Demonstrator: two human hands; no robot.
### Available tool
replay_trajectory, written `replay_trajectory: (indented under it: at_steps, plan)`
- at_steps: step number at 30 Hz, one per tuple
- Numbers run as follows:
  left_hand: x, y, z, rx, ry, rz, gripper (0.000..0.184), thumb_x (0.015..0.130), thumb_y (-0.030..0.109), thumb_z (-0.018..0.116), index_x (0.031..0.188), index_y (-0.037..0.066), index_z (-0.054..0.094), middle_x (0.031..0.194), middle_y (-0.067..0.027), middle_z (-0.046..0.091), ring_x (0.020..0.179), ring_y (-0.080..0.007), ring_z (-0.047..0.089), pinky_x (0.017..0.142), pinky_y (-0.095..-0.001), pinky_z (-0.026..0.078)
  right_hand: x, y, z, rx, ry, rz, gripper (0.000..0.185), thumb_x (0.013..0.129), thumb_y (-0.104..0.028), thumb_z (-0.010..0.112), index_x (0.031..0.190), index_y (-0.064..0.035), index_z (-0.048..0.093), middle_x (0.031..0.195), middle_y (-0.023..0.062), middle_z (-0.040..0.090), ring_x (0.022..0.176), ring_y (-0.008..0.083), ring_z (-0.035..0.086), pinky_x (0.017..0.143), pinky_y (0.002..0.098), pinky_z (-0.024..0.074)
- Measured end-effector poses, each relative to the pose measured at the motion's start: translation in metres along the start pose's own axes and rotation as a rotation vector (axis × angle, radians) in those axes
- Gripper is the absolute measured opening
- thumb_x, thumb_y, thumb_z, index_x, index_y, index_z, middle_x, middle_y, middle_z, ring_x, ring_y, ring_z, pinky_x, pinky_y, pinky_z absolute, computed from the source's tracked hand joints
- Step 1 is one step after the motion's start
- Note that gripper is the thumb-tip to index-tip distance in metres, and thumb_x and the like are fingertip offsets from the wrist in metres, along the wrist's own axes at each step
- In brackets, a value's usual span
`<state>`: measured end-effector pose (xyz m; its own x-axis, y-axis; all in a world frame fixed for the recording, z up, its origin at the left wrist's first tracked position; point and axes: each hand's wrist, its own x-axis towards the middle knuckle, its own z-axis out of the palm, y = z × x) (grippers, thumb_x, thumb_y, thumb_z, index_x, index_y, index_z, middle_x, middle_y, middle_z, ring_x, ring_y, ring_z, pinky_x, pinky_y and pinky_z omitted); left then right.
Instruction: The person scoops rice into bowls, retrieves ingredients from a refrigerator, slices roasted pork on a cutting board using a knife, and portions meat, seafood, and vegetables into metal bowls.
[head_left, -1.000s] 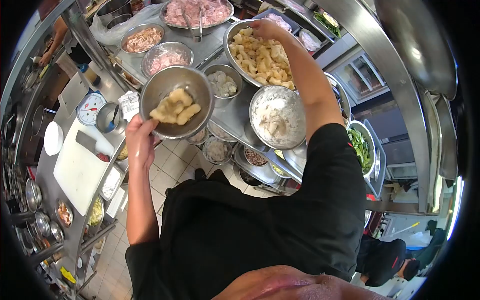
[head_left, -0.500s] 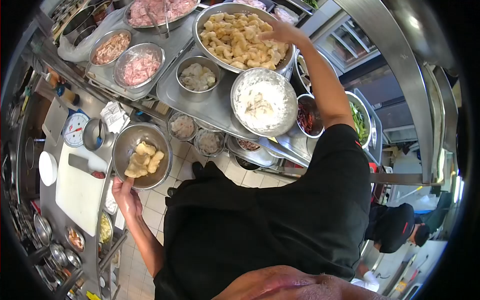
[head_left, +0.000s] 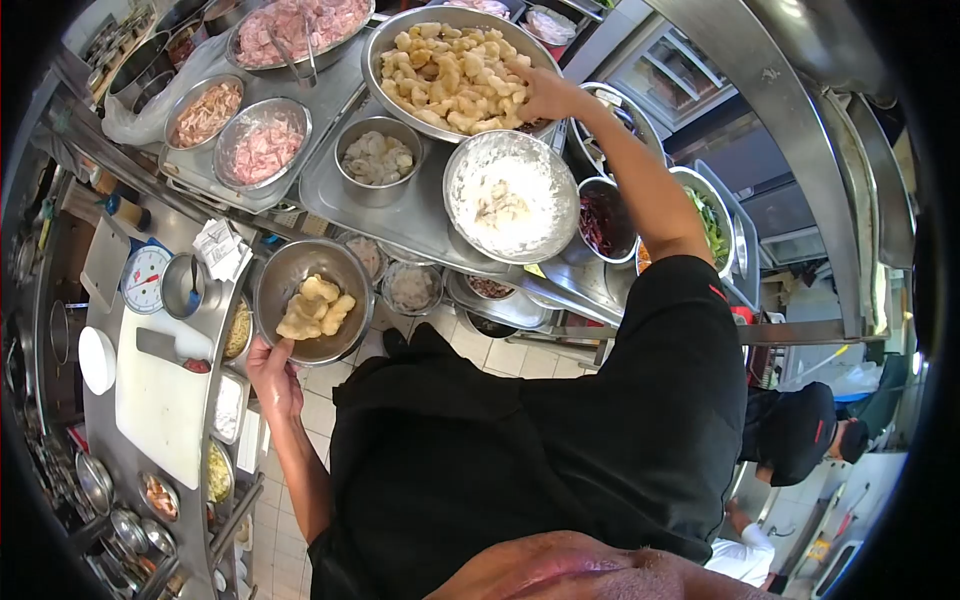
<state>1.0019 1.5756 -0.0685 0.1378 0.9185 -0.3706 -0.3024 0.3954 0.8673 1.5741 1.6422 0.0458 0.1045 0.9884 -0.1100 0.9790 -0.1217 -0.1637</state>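
My left hand point(head_left: 275, 380) grips the near rim of a steel mixing bowl point(head_left: 268, 285), held out at the left. A few pale yellow battered chunks point(head_left: 318, 308) lie in that bowl. At the right side of a large steel bowl point(head_left: 378, 95), my right hand point(head_left: 545, 97) reaches into a heap of similar battered pieces point(head_left: 450, 75). Its thumb and fingers are spread at the edge of the heap, with the fingertips partly hidden. Just below that hand stands a bowl coated with white flour point(head_left: 512, 195).
A small pot of raw shrimp point(head_left: 378, 160) and bowls of pink raw meat point(head_left: 268, 147) are on the trays. Dark red strips fill a pot point(head_left: 603, 220). At left are a cutting board point(head_left: 160, 410), a cleaver point(head_left: 157, 345) and a dial scale point(head_left: 148, 280). A co-worker point(head_left: 795, 435) stands at right.
My right hand has come down from above the large bowl to its battered pieces. My left hand and its mixing bowl have moved slightly right and up in view.
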Motion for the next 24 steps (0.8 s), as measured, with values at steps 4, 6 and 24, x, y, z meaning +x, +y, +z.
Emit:
replay_trajectory:
  at_steps: [4, 6, 24]
  plan:
    - [0.002, -0.005, -0.002, 0.014, 0.028, -0.002, 0.011, 0.083, -0.001, 0.058, 0.088, 0.006, 0.064, 0.076, 0.0013, 0.064, 0.054, -0.0026, 0.05, 0.044, -0.0166, 0.038, -0.003, 0.013, 0.009, 0.103, 0.333, -0.1, 0.07, 0.065, -0.023, 0.071, 0.128, -0.0022, 0.052, 0.1, 0.0182, 0.064, 0.09, 0.0309, 0.063, 0.08, 0.0358, 0.0502]
    - [0.0, -0.006, -0.005, 0.025, 0.035, -0.007, 0.011, 0.083, -0.001, 0.058, 0.088, 0.006, 0.064, 0.076, 0.0013, 0.064, 0.054, -0.0026, 0.05, 0.044, -0.0163, 0.037, -0.007, 0.012, -0.002, 0.149, 0.332, 0.035, 0.065, 0.065, -0.023, 0.07, 0.124, -0.002, 0.055, 0.1, 0.0176, 0.064, 0.091, 0.0301, 0.063, 0.081, 0.0362, 0.0501]
    - [0.011, 0.008, 0.003, -0.055, 0.026, -0.009, 0.012, 0.084, -0.003, 0.058, 0.092, 0.004, 0.063, 0.084, -0.0029, 0.066, 0.063, -0.0057, 0.057, 0.047, -0.0191, 0.042, -0.004, -0.007, -0.019, 0.779, 0.098, 0.182, 0.052, 0.076, -0.02, 0.065, 0.126, -0.008, 0.059, 0.084, -0.0011, 0.066, 0.068, 0.0028, 0.057, 0.05, 0.0196, 0.0386]
